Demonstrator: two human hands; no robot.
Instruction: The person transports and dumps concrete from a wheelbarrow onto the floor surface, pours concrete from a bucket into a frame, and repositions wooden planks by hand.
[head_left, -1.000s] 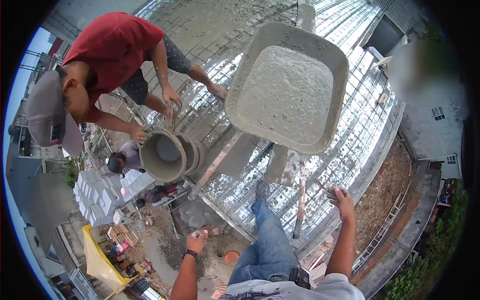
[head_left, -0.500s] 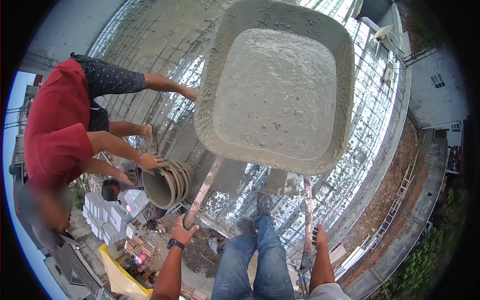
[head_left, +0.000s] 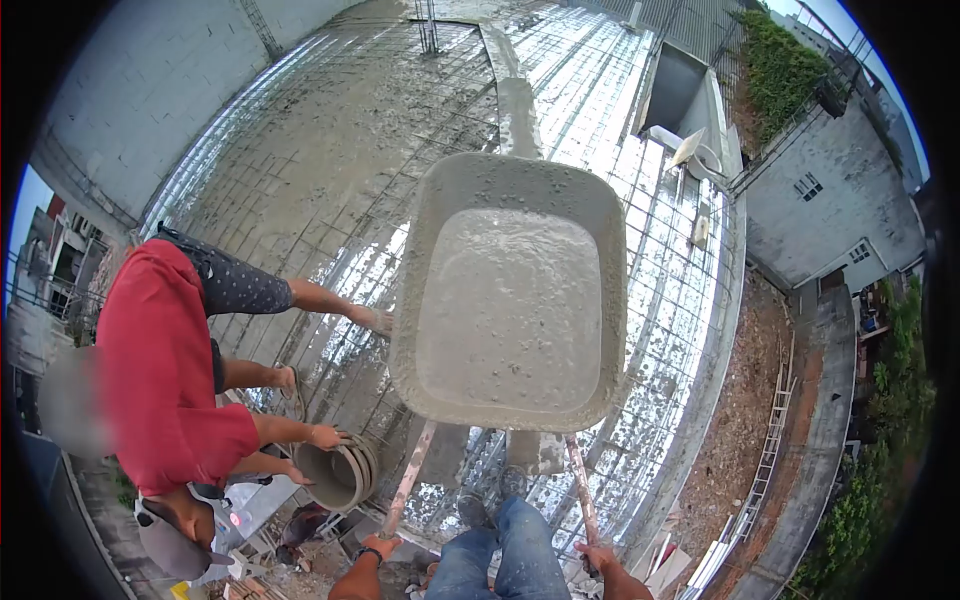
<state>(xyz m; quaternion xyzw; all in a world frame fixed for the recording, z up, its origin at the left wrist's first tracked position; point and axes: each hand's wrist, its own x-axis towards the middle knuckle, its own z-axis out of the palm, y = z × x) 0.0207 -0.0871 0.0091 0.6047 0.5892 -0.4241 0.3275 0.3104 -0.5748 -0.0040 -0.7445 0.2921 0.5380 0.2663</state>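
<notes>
We hold a wheelbarrow (head_left: 613,300) of wet concrete (head_left: 510,310) over steel mesh (head_left: 665,310): left hand (head_left: 378,546) wrapped round its left handle (head_left: 410,478), right hand (head_left: 598,560) round its right handle (head_left: 581,490). Left of the wheelbarrow, a co-worker (head_left: 165,365) touches stacked buckets (head_left: 350,470).

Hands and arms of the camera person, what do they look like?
The left hand and right hand wear no gloves. A dark band, maybe a watch, goes around the left wrist. No sleeves show on the arms here.
</notes>
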